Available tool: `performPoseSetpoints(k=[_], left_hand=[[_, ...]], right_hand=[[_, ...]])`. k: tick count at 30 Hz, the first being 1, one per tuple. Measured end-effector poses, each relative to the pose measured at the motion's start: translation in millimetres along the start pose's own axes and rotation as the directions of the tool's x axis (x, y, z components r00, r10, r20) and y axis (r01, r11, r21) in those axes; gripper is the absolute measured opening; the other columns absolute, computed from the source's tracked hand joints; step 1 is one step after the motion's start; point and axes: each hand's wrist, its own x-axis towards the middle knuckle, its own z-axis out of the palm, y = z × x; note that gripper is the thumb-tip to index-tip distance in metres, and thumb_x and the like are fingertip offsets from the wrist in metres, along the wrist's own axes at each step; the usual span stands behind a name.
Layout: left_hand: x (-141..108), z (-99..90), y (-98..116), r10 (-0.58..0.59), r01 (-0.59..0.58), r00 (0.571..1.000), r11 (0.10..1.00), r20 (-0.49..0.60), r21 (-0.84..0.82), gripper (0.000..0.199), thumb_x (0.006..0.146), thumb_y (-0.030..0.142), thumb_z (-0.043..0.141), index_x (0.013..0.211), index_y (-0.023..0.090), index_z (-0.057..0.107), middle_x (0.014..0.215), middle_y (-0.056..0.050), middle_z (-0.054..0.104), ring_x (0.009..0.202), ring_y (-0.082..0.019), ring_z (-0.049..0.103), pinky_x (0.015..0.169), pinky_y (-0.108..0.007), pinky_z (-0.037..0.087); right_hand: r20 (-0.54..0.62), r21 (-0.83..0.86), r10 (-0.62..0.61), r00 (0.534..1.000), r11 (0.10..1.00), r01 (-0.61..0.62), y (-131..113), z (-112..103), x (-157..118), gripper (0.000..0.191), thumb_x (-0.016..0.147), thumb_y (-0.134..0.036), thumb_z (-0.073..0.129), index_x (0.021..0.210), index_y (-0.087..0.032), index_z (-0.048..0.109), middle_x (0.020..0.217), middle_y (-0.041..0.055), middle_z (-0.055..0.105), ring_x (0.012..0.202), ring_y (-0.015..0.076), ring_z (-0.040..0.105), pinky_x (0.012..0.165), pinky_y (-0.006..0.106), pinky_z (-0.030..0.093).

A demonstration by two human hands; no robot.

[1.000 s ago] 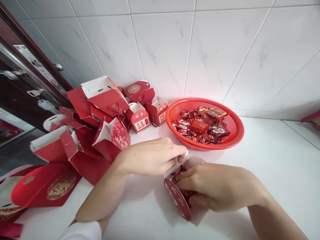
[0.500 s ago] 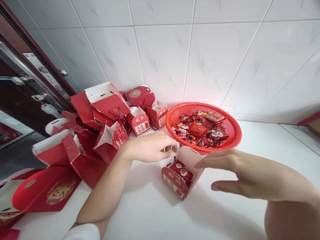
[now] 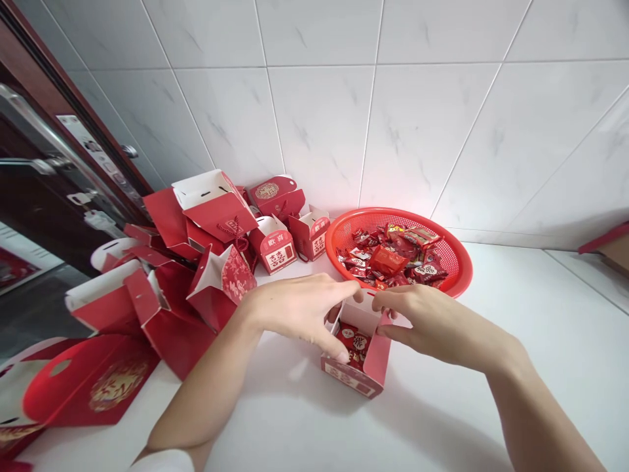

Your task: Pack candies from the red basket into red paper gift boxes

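A small red paper candy box (image 3: 350, 380) stands upright on the white table with its top flaps raised. Red-wrapped candies (image 3: 354, 342) lie inside it. My left hand (image 3: 307, 311) reaches over the box's left side, thumb at the front flap and fingers at the back; some fingertips are hidden. On the right, my right hand (image 3: 432, 321) has its thumb and fingers around the upper edge of the right panel. Just behind the box is a red plastic basket (image 3: 462, 265) holding many wrapped candies (image 3: 388, 260).
Several red paper boxes (image 3: 211, 210) are heaped on the left, some opened. Two small boxes, including a double-happiness box (image 3: 276, 249), stand left of the basket. A tiled wall (image 3: 319, 118) rises behind; a dark door (image 3: 29, 124) with keys is at the left.
My right hand has moved left and closed in on the box's right panel. My left thumb has come down to the front flap, which is now less splayed.
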Motion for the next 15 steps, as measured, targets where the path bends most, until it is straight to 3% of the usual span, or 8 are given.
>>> performPoseSetpoints(k=[3,7,11,15], left_hand=[[-0.1,1.2,4.4,0.041,-0.040,0.999,0.997,0.012,-0.063,0.046,0.072,0.039,0.081,0.105,0.023,0.054,0.080,0.004,0.063,0.072,-0.019,0.064,0.058,-0.026,0.041],[6.4,4.5,6.9,0.099,-0.092,0.992,0.991,0.074,-0.095,0.041,0.074,0.037,0.081,0.098,0.022,0.052,0.085,0.001,0.067,0.080,-0.020,0.068,0.063,-0.026,0.045],[17.1,5.7,-1.0,0.151,-0.130,0.980,0.979,0.132,-0.157,0.042,0.075,0.038,0.083,0.100,0.020,0.055,0.092,-0.002,0.072,0.087,-0.020,0.071,0.071,-0.026,0.052],[23.3,3.8,-10.9,0.124,-0.078,0.974,0.969,0.192,-0.233,0.045,0.074,0.044,0.085,0.103,0.019,0.062,0.102,-0.006,0.076,0.089,-0.020,0.073,0.074,-0.027,0.055]], right_hand=[[-0.009,-0.081,0.024,1.000,0.996,-0.025,-3.6,3.9,3.9,0.006,0.097,-0.019,0.061,0.100,-0.021,0.065,0.095,0.0034,0.070,0.078,0.0176,0.066,0.061,0.027,0.040],[0.008,-0.140,0.068,0.998,0.988,-0.067,-7.3,7.0,8.8,0.007,0.092,-0.018,0.067,0.099,-0.018,0.065,0.107,0.0070,0.068,0.084,0.0192,0.066,0.064,0.027,0.042],[0.057,-0.127,0.104,0.993,0.987,-0.096,-7.6,6.5,11.2,0.003,0.092,-0.019,0.068,0.093,-0.018,0.066,0.097,0.0042,0.071,0.078,0.0177,0.065,0.061,0.026,0.039],[0.099,-0.216,0.174,0.980,0.965,-0.149,-6.7,6.8,12.2,0.016,0.093,-0.027,0.068,0.080,-0.019,0.064,0.078,0.0021,0.067,0.065,0.0170,0.059,0.054,0.028,0.031]])
